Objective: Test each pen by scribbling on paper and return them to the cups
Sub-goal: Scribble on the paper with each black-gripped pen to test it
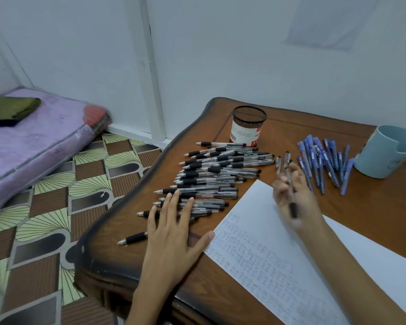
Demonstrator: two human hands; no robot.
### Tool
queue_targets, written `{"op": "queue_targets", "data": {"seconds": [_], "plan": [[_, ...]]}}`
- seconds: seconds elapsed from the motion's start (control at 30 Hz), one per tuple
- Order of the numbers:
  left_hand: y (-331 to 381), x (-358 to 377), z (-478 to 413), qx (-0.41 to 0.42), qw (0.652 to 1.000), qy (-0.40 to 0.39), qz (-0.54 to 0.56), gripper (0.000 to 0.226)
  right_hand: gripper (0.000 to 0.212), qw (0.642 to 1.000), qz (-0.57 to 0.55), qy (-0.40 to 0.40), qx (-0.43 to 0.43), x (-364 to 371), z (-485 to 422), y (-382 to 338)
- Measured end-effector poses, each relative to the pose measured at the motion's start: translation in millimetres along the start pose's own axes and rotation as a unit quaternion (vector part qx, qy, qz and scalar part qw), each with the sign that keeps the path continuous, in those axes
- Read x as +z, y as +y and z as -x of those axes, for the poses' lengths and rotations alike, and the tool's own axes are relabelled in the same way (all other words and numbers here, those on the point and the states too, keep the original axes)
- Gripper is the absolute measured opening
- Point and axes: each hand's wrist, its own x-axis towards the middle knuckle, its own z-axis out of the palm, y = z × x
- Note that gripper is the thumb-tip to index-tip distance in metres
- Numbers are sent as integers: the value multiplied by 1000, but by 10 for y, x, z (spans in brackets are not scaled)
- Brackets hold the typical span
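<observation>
Several black pens (pixel 216 174) lie in a pile on the left of the brown wooden table (pixel 366 207). My left hand (pixel 171 233) rests flat and open on the near end of that pile. My right hand (pixel 293 195), blurred, hovers over the white paper (pixel 263 254) and holds a few black pens (pixel 288 181) loosely in its fingers. The paper carries rows of scribbles. Several blue pens (pixel 324 163) lie spread at the right. A black mesh cup (pixel 249 126) stands at the back. A pale blue mug (pixel 384 151) stands at the far right.
The table's curved left edge drops to a patterned floor (pixel 56 207). A purple mattress (pixel 33 141) with a green folded cloth (pixel 10 110) lies on the floor at the left. A white wall (pixel 244 55) runs behind the table.
</observation>
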Motion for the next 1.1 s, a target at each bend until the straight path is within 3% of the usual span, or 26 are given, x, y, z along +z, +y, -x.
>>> {"op": "queue_targets", "data": {"seconds": [0.07, 0.13, 0.33, 0.43, 0.57, 0.73, 0.83, 0.93, 1.03, 1.1], "plan": [[-2, 0, 1, -2, 1000, -2, -2, 78, 20, 999, -40, 4, 30, -45, -38, -65], [0, -1, 2, -3, 1000, -1, -1, 78, 12, 999, -4, 8, 35, -87, -73, -128], [8, -14, 0, -6, 1000, -7, 0, 77, 25, 993, 99, 35, 46, -43, 14, -175], [10, -26, 6, -8, 1000, -12, 10, 77, 31, 996, 52, 31, 72, -65, 0, -106], [9, -29, 0, -5, 1000, -9, 17, 78, 46, 989, -54, -85, 108, -124, -20, -94], [9, -22, 0, 0, 1000, -5, 24, 81, 41, 974, -103, -150, 134, -153, -18, -89], [8, -17, 0, 3, 999, 6, 32, 86, 34, 976, -94, -139, 140, -166, -46, -95], [9, -7, -3, 4, 999, 16, 38, 91, 44, 943, -178, -196, 201, -353, -143, -27], [16, -18, 2, 3, 999, 20, 45, 93, 25, 953, -182, -158, 182, -368, -133, -15], [18, -22, 5, 6, 998, 25, 50, 98, 27, 964, -181, -131, 144, -337, -83, -51]]}}
